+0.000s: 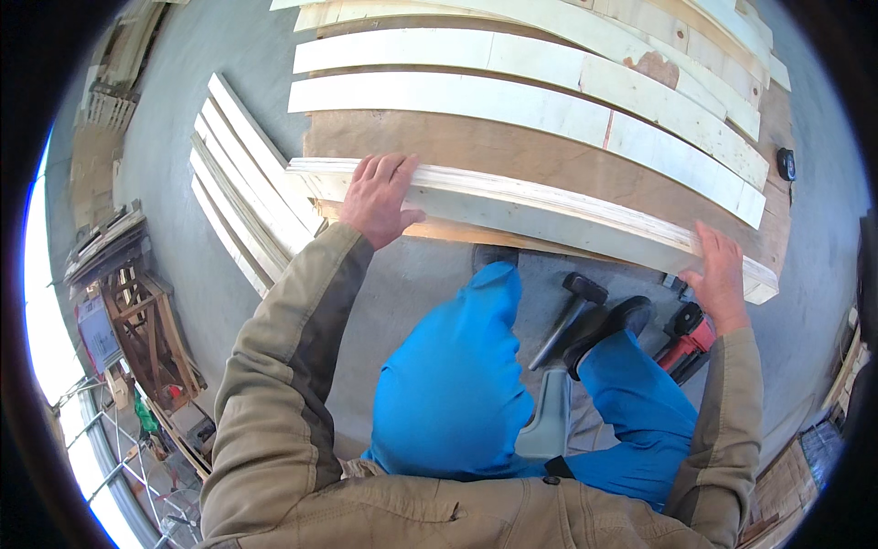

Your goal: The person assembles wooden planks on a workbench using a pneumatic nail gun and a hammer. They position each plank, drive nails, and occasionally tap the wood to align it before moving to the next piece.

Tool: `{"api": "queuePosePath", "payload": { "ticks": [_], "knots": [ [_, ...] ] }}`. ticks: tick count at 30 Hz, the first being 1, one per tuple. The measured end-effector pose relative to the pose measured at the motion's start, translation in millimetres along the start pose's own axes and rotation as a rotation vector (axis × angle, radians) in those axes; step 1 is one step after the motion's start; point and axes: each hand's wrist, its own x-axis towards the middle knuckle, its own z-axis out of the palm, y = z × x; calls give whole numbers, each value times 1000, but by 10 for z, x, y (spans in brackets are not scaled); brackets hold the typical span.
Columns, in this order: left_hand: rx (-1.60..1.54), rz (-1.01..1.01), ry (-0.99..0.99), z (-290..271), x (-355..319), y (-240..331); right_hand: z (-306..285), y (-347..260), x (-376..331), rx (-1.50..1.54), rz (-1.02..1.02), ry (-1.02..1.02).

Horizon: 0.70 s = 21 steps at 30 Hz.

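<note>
Pale wood boards, gathered into a long bundle (549, 220), lay along the near edge of the brown table (439, 137); whether the bundle bore fully on it could not be determined. Both hands were engaged: the left hand (380, 197) grasped the bundle near its left end, fingers over the upper edges; the right hand (720, 274) gripped it near the right end, thumb against the near face. Loose boards (457, 91) lay apart farther across the table.

In the inspector's judgement, sound handling called for even pressure at both ends, layers kept flush and no twist along the length. Fingertips were best kept clear of the underside. A hammer (558, 320) and a red power tool (688, 340) were noted near the feet; steady footing clear of both was advisable.
</note>
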Motion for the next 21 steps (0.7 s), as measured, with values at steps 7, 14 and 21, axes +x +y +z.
{"api": "queuePosePath", "payload": {
  "ticks": [7, 14, 21],
  "knots": [
    [-22, -25, -178, 20, -135, -30, 181, -65, -151, -20, 16, -98],
    [-43, 35, -68, 152, -149, -129, 342, 21, -240, 56, -20, -7],
    [-21, 39, -62, 94, -198, -118, 333, 142, -302, -85, -29, 62]
  ]
}}
